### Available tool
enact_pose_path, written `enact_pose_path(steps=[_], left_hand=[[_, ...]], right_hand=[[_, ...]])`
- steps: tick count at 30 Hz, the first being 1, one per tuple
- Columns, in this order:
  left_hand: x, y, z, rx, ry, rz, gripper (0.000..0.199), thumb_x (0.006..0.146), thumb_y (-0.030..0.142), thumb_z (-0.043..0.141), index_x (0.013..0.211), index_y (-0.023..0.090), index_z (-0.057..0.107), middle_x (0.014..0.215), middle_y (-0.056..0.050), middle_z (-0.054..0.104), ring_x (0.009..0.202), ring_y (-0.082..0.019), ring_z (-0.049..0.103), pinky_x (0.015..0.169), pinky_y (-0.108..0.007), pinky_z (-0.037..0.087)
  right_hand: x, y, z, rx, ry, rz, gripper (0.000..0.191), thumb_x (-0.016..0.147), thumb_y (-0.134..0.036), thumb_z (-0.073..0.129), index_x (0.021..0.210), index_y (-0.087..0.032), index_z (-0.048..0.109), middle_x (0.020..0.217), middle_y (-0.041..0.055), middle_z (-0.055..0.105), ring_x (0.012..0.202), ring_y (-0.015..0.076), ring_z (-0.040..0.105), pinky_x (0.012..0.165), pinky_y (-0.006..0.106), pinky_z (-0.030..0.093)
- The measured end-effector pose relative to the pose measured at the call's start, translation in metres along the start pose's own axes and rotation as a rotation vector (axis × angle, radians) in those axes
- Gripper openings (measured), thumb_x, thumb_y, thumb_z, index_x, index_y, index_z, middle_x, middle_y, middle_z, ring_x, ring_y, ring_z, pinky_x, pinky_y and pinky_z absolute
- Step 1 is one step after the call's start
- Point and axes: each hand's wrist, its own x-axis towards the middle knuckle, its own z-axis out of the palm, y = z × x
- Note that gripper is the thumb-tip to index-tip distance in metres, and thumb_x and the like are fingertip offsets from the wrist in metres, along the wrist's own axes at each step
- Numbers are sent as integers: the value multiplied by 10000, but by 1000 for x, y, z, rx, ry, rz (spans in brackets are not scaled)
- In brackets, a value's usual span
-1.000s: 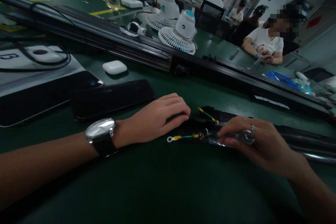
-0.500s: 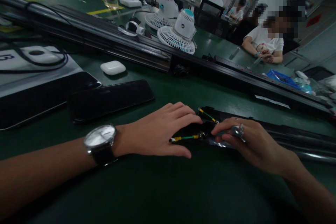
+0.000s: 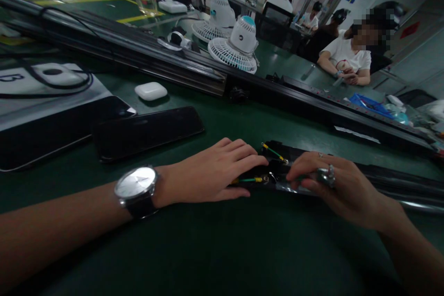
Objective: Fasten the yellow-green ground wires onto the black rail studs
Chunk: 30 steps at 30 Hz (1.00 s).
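My left hand (image 3: 222, 169) lies palm down over the end of a black rail-like part (image 3: 305, 192), fingers stretched out and thumb apart. Under it passes a green-and-yellow wire (image 3: 251, 180), whose near end the hand hides; its ring terminal sits on the part. A second green-and-yellow wire (image 3: 274, 151) slants across the part just beyond my fingertips. My right hand (image 3: 336, 187), with rings on it, is closed in a pinch above the part. Something thin and greenish shows between its fingers, too hidden to name.
Left of my hands lie a dark phone (image 3: 149, 134), a white earbud case (image 3: 151, 91) and a dark flat device (image 3: 62, 132). Long black rails (image 3: 277, 90) cross the table behind. Two white fans (image 3: 233, 48) stand beyond them. A person (image 3: 350, 55) sits across the table.
My left hand's thumb has drawn in toward the fingers, covering the wire's near end. My right hand has shifted slightly right, away from the ring terminals.
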Motion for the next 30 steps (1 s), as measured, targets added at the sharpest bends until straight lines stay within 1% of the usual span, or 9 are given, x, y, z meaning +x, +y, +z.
enact_pose_path(steps=[8,11,17,20,24,27,30], left_hand=[[0,2,1,4,17,7,593,916,376,715,1433,262,450,1395,-90,555,1246,-272,522,1031,-390,401],[0,1,2,-1,31,10,583,913,378,716,1423,263,458,1385,-91,563,1235,-273,530,1031,-393,398],[0,0,3,-3,19,13,577,924,369,704,1431,265,448,1416,-98,544,1266,-279,507,1049,-396,382],[1,0,3,-3,20,15,589,917,368,711,1434,268,445,1397,-95,554,1247,-279,515,1043,-397,384],[1,0,3,2,23,16,616,914,359,715,1453,265,432,1378,-95,559,1226,-276,526,1036,-399,385],[1,0,2,11,6,14,607,918,365,709,1451,265,435,1377,-96,556,1218,-278,529,1025,-397,388],[1,1,1,14,3,10,596,921,371,706,1445,262,444,1370,-94,559,1211,-277,533,1012,-391,391]], right_hand=[[2,1,5,-41,-11,21,148,1067,-243,511,1185,-203,591,1034,49,690,911,178,639,824,321,474],[4,1,5,-61,-18,2,140,1067,-231,507,1175,-198,589,1025,50,696,910,182,641,823,328,474],[3,-5,2,-150,-136,-49,185,1061,-158,494,1206,-201,599,1083,63,705,1002,204,647,926,383,464],[1,-6,0,-159,-86,-44,155,1050,-168,524,1178,-197,606,1050,53,714,978,197,657,915,372,468],[-2,-5,2,-107,39,41,104,1032,-230,583,1122,-205,627,976,37,714,871,168,665,782,299,493],[-2,-3,5,-96,79,80,100,1023,-247,601,1105,-209,644,970,40,723,816,159,669,742,285,498],[-1,-1,9,-96,99,65,110,1016,-258,611,1099,-199,653,968,46,735,808,161,676,739,286,507]])
